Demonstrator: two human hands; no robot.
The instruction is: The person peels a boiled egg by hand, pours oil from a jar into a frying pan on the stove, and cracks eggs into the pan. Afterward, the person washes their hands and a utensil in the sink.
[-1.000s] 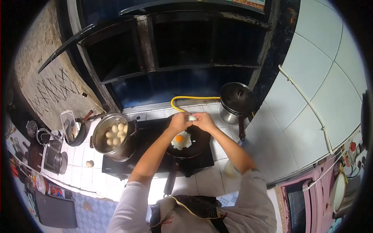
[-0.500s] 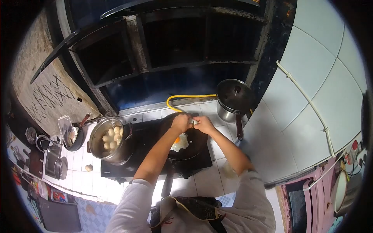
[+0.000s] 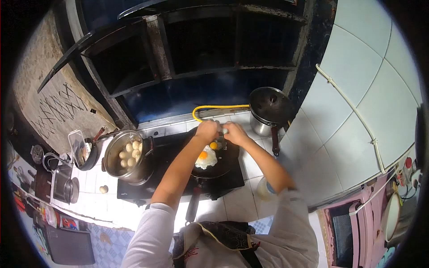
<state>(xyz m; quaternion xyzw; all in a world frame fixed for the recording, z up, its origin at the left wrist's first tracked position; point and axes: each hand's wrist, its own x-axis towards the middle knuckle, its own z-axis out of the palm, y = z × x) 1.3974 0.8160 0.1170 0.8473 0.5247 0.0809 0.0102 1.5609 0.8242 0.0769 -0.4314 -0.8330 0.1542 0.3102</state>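
My left hand [image 3: 208,131] and my right hand [image 3: 235,133] are close together over the far part of a dark frying pan [image 3: 225,169]. Both are closed around a pale cracked eggshell [image 3: 225,131], mostly hidden by the fingers. Below them in the pan lies a fresh raw egg [image 3: 214,146] with a whole yolk and clear white. Nearer me, touching or almost touching it, a fried egg [image 3: 206,160] has a white, set rim and an orange yolk. The pan sits on a black stove [image 3: 167,156], its handle [image 3: 193,204] pointing toward me.
Left on the stove is a steel pot [image 3: 134,176] of several round pale things, perhaps eggs, in liquid. One similar piece [image 3: 103,189] lies on the white tiles. A lidded pot [image 3: 263,127] stands back right beside a yellow hose [image 3: 219,107]. A small pan [image 3: 91,158] is far left.
A second egg has dropped into the pan beside the first one, its yolk now showing below my hands. My hands stay together over the pan, holding the shell.
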